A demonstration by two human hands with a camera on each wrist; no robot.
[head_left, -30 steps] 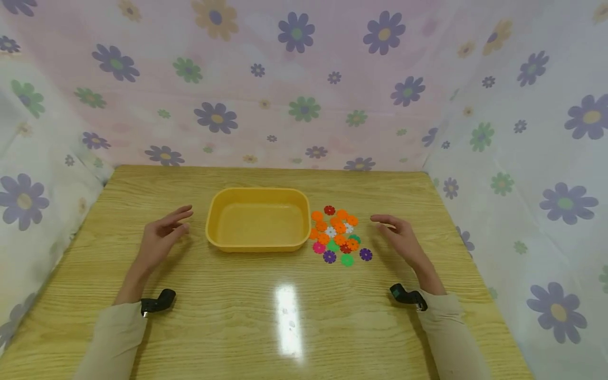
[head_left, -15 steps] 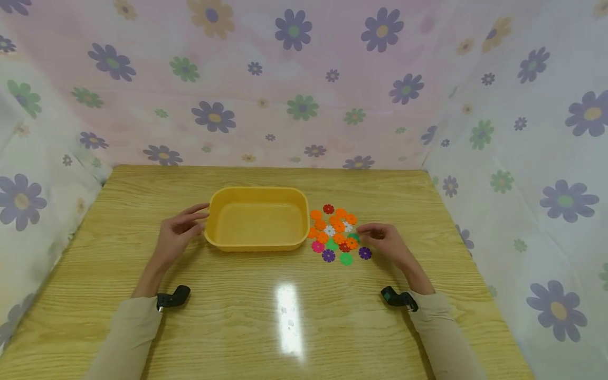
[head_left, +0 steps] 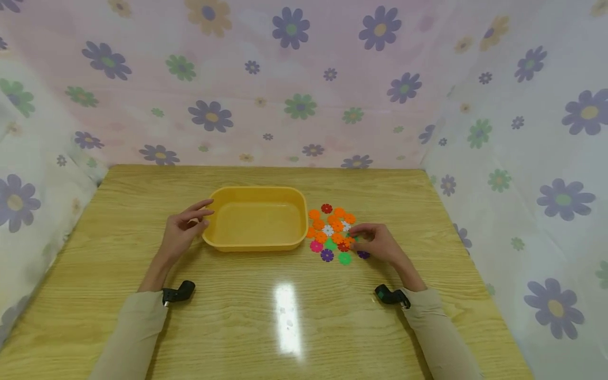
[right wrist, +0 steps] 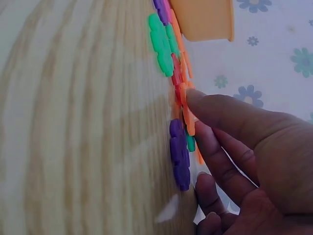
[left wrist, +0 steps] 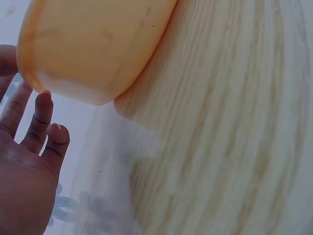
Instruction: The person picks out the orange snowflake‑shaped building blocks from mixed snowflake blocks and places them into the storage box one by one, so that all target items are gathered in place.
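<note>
L hand (head_left: 180, 235) — fingers loose at yellow tub (head_left: 256, 247); R hand (head_left: 381, 245) — fingers part-open abt orange disc (right wrist: 188, 112), grip unclear.

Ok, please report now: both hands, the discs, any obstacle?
Left hand at left end of yellow tray. Right hand at orange disc, grip uncertain. Other discs crowd close beside it.

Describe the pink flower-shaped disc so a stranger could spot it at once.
On the wood-grain table, find the yellow rectangular tray. Flower-shaped discs lie scattered off its right end. The pink flower-shaped disc lies by the tray's near right corner, the only pink one, beside orange, green and purple neighbours.
</note>
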